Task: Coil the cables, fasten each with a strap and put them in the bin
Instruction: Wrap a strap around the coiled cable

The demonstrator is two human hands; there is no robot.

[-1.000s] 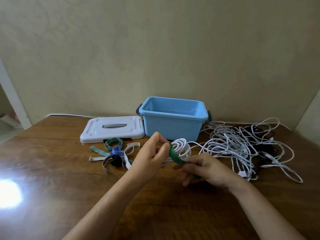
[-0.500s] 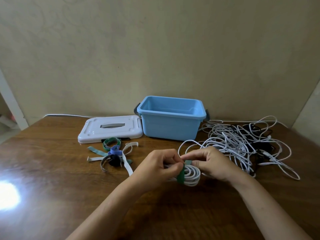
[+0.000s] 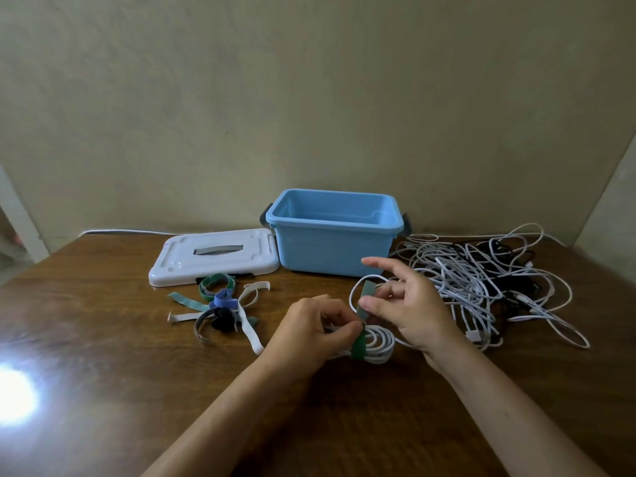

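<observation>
A coiled white cable (image 3: 378,344) lies on the wooden table in front of the blue bin (image 3: 330,246). A green strap (image 3: 359,342) wraps round the coil. My left hand (image 3: 309,330) grips the coil and pinches the strap against it. My right hand (image 3: 406,304) pinches the strap's free end (image 3: 365,297) between thumb and a finger, holding it up above the coil, index finger stretched out. The open bin shows nothing inside from this angle.
A tangle of white and black cables (image 3: 481,280) covers the table's right side. Several loose straps (image 3: 223,308) lie left of my hands. The bin's white lid (image 3: 213,253) rests flat beside the bin. A bright glare spot sits at the left edge.
The coil came down from in front of the bin to the table. My right hand has lifted the strap's free end up and away from the coil.
</observation>
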